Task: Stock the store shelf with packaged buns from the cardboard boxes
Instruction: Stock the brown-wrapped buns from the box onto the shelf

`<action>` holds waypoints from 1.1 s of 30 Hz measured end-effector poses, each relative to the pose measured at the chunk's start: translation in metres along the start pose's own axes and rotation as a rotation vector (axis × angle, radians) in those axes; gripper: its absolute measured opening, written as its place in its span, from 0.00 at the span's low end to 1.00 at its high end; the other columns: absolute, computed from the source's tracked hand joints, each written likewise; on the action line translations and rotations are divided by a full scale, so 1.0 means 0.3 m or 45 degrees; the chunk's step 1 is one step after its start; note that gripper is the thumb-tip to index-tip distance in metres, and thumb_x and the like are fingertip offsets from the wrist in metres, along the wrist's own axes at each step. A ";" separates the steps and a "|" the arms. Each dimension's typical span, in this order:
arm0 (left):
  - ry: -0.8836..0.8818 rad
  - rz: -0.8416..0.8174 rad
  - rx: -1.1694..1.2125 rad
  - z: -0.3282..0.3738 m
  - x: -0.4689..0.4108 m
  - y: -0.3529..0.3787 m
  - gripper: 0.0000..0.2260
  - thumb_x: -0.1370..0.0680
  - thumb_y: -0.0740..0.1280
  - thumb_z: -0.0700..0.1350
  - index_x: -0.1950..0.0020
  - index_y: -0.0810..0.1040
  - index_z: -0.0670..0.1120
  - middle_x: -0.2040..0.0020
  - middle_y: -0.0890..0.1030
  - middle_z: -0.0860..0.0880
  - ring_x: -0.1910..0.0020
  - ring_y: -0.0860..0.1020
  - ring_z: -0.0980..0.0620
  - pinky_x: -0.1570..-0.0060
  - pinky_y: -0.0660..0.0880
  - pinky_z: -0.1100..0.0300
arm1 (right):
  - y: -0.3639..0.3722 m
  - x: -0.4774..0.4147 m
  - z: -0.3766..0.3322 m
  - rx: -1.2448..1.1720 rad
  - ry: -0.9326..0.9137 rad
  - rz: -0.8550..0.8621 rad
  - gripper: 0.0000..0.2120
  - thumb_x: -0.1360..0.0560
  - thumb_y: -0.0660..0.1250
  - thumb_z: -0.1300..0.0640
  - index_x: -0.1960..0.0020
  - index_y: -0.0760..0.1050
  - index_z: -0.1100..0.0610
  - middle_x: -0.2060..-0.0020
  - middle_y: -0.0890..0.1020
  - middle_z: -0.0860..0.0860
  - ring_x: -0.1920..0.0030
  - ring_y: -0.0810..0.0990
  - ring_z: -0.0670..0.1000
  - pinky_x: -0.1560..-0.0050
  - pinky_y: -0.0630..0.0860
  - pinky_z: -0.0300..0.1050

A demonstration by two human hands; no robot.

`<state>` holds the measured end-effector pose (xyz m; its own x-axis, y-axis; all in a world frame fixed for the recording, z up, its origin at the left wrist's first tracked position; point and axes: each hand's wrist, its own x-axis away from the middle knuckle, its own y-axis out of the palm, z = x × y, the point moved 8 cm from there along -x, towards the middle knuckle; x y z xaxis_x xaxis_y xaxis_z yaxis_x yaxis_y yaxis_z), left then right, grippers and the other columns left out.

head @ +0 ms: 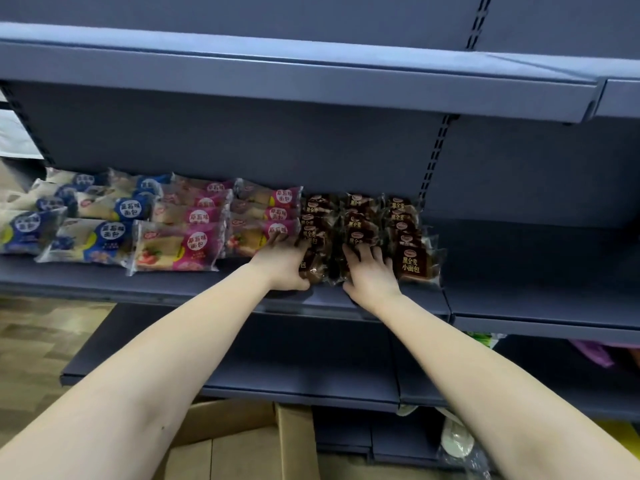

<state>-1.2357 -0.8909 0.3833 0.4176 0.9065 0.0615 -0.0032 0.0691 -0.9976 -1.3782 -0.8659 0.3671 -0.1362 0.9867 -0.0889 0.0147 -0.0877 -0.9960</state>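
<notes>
Three rows of dark brown bun packs (412,263) lie on the blue middle shelf (173,280), right of the pink packs (176,247) and blue packs (97,240). My left hand (282,265) grips the front pack of the left brown row (313,266), fingers over its top and thumb at its front edge. My right hand (372,271) holds the front pack of the middle brown row, fingers spread on top and thumb at the front; the hand hides most of that pack. An open cardboard box (242,441) stands on the floor below.
The upper shelf (311,81) overhangs the buns. To the right of the brown rows lies a bare stretch of shelf (536,289). Lower shelves (277,362) jut out below my arms. Plastic-wrapped items (457,441) lie at the bottom right.
</notes>
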 end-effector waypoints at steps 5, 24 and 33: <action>0.082 0.226 -0.059 0.025 -0.009 -0.040 0.32 0.29 0.69 0.52 0.28 0.62 0.49 0.31 0.67 0.44 0.32 0.64 0.43 0.34 0.64 0.52 | -0.020 0.004 -0.009 0.147 -0.042 0.238 0.38 0.43 0.80 0.59 0.34 0.74 0.58 0.46 0.77 0.59 0.47 0.74 0.63 0.54 0.77 0.60; 0.027 0.261 -0.071 0.076 -0.041 0.065 0.36 0.22 0.57 0.56 0.22 0.44 0.44 0.21 0.41 0.47 0.24 0.37 0.47 0.29 0.33 0.51 | -0.001 -0.004 0.042 -0.067 0.010 0.322 0.33 0.33 0.55 0.43 0.33 0.73 0.58 0.39 0.77 0.58 0.40 0.75 0.64 0.38 0.69 0.63; 0.192 0.401 -0.054 0.184 -0.051 -0.022 0.39 0.24 0.58 0.63 0.22 0.47 0.44 0.21 0.45 0.47 0.23 0.40 0.49 0.26 0.36 0.51 | -0.090 0.043 0.150 -0.073 -0.045 0.546 0.33 0.29 0.56 0.43 0.30 0.68 0.61 0.37 0.75 0.58 0.36 0.72 0.63 0.30 0.59 0.65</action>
<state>-1.2921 -0.8823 0.3907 0.5316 0.8087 -0.2517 -0.1165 -0.2246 -0.9675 -1.4250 -0.8569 0.3928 -0.1396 0.8573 -0.4955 0.1325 -0.4798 -0.8673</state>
